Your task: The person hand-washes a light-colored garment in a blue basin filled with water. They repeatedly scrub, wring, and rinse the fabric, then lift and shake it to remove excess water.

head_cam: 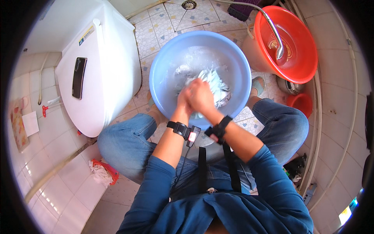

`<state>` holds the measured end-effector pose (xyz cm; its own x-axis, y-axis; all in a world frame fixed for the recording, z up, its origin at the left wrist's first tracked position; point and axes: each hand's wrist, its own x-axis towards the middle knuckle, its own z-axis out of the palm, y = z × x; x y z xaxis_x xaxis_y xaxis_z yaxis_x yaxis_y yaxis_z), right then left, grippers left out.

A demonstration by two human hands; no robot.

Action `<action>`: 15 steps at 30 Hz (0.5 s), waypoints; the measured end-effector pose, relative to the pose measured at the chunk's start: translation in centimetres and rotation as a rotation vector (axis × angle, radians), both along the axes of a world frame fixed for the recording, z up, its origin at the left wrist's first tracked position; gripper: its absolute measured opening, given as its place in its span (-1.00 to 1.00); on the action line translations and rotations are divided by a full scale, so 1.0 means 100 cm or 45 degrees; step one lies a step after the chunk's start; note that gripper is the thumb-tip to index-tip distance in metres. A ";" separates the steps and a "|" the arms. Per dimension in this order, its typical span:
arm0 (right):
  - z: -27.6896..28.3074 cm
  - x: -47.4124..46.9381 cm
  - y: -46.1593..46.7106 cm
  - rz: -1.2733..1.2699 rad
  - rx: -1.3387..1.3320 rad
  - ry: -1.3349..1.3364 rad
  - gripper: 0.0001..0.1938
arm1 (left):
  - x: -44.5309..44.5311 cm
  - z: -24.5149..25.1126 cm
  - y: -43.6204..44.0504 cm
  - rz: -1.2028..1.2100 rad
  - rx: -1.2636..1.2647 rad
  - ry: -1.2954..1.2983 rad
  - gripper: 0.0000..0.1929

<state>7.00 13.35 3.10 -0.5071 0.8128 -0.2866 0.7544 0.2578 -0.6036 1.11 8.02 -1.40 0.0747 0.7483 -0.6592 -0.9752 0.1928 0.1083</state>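
Note:
A blue plastic basin [201, 35] stands on the floor between my knees, with cloudy, sudsy water inside. Wet pale mint-green cloth [212, 79] lies bunched in it, and a patterned grey-white part [223, 98] shows at its right side. My left hand [184, 98] and my right hand [201, 95] are pressed together over the basin, closed on the cloth. Motion blurs both hands, and the right one partly covers the left. The fingertips and the cloth between the palms are hidden. Each wrist wears a black strap with a small device.
At left, a smartphone [79, 78] lies on a white washing-machine-like cabinet [122, 58]. A shower head [280, 52] rests in a large red bucket [304, 58] at right. Below it sit a metal pot [287, 84] and a small red tub [304, 105]. A floor drain [189, 5] lies ahead.

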 end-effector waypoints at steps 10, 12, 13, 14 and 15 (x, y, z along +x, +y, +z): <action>-0.086 0.073 0.099 -0.440 0.343 0.068 -0.69 | -0.042 0.005 0.011 -0.052 -0.082 0.819 -0.46; -0.098 0.076 0.094 -0.439 0.452 0.048 -0.73 | -0.049 -0.007 0.012 -0.302 -0.193 1.431 -0.55; -0.098 0.072 0.082 -0.416 0.634 0.082 -0.74 | -0.048 -0.013 0.010 -0.577 -0.297 1.775 -0.59; -0.096 0.067 0.072 -0.326 0.633 0.038 -0.75 | -0.048 -0.020 0.008 -0.932 -0.473 2.071 -0.61; -0.093 0.061 0.064 -0.219 0.626 -0.097 -0.74 | -0.043 -0.027 0.006 -1.001 -0.473 2.231 -0.62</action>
<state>13.08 19.76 -6.22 -0.3473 0.9302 0.1188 0.8478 0.3656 -0.3842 -3.20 8.58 -4.10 -0.5373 0.7100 -0.4552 0.4459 0.6972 0.5612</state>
